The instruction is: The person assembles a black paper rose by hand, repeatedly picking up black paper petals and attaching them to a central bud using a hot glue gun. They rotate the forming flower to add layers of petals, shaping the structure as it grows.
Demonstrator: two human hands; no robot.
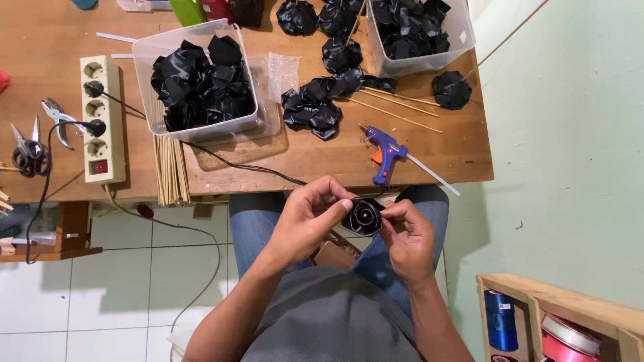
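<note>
A small black ribbon rose (363, 216) sits between both of my hands, just below the wooden table's front edge and over my lap. My left hand (310, 213) grips its left side with thumb and fingers. My right hand (410, 234) pinches its right side. A blue glue gun (387, 152) lies on the table (429, 151) just above my hands, its nozzle pointing left and a glue stick poking out to the right.
Two clear tubs (201, 80) (419, 30) hold black ribbon pieces. Finished black roses on sticks (322, 107) lie between them. A power strip (102, 117), scissors (27, 151) and bamboo sticks (171, 167) are at the left. Ribbon spools (537, 325) fill a wooden crate at lower right.
</note>
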